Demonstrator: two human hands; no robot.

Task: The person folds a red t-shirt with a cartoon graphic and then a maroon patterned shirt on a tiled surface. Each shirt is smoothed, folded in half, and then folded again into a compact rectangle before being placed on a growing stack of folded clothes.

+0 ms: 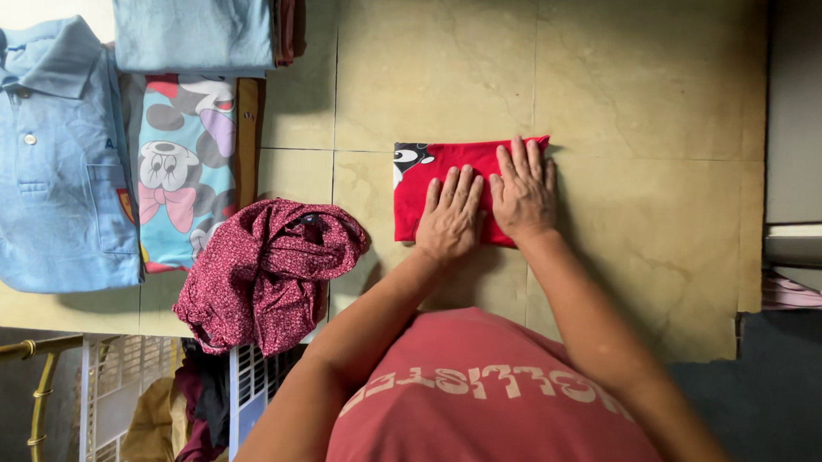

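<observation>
A small folded red garment (pixel 417 190) with a cartoon print at its left corner lies flat on the beige tiled floor (pixel 652 103). My left hand (pixel 450 216) rests palm down on its middle, fingers spread slightly. Beside it, my right hand (pixel 523 191) presses flat on the garment's right part, fingers pointing away from me. Both hands touch the cloth without gripping it. They lie side by side, nearly touching.
A crumpled maroon floral cloth (pixel 264 271) hangs over a white laundry basket (pixel 251 380) at lower left. Folded clothes lie at the left: a light blue polo shirt (pixel 49 155), a cartoon-print garment (pixel 181 168), a pale blue folded piece (pixel 195 23). Furniture edges stand at the right.
</observation>
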